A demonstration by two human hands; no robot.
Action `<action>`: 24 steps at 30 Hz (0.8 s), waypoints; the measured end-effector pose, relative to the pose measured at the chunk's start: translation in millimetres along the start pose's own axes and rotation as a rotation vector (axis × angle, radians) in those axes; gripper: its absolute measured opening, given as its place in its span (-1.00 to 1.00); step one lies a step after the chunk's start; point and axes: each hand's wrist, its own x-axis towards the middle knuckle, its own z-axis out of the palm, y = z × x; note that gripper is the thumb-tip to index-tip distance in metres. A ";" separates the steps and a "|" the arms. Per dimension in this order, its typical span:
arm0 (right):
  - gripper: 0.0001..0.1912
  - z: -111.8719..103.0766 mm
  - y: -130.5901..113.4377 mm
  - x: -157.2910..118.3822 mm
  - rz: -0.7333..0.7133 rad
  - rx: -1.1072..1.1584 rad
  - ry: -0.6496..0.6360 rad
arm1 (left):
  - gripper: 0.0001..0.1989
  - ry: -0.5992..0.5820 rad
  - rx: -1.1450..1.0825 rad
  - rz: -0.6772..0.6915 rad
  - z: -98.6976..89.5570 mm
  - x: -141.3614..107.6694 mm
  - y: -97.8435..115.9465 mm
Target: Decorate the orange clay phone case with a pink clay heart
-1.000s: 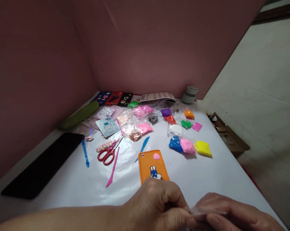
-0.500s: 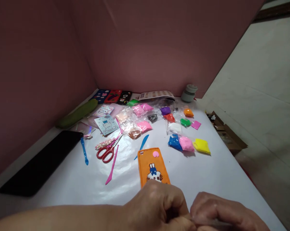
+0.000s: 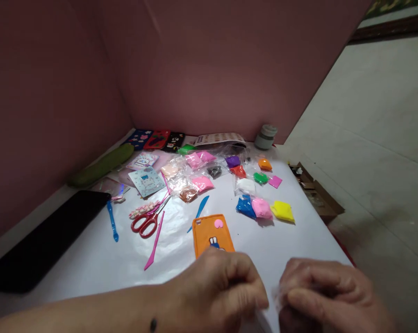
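At the bottom of the view my left hand (image 3: pixel 226 284) is closed in a pinch, and whatever its fingertips hold is hidden. My right hand (image 3: pixel 327 291), a short gap to the right, grips a thin, whitish, see-through piece (image 3: pixel 277 296) that looks like plastic film; it is blurred. Partly behind my left hand lies an orange phone case (image 3: pixel 209 231) with a pink heart-like shape and a blue-and-white figure, its lower part covered. A blue modelling tool (image 3: pixel 202 206) sticks out past its top edge.
Red-handled scissors (image 3: pixel 148 224), a pink modelling tool (image 3: pixel 155 243) and another blue tool (image 3: pixel 112 222) lie left of the case. Several bagged clay packs, among them a yellow one (image 3: pixel 283 211), spread across the white table. A black mat (image 3: pixel 49 240) lies left; a grey jar (image 3: pixel 266 137) stands behind.
My hands have come up and moved apart from where they met, the whitish piece now showing at my right fingers. My left hand covers more of the case. The view has shifted slightly.
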 end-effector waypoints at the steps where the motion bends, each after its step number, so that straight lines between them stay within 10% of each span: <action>1: -0.69 -9.1 -2.0 5.2 0.069 0.023 0.007 | -0.77 0.051 -0.082 0.009 -5.9 3.1 2.1; 5: -0.64 -46.3 -9.4 33.7 0.106 -0.250 0.001 | -0.71 0.378 -0.134 0.111 -30.1 12.8 9.1; 11: -0.74 -70.7 -25.2 64.8 -0.031 -0.623 0.305 | -0.68 0.523 -0.124 0.170 -54.0 2.7 15.4; 24: -0.66 -37.3 -55.6 230.9 -0.058 -1.079 0.519 | -0.68 0.741 0.025 0.170 -72.0 -4.1 -32.9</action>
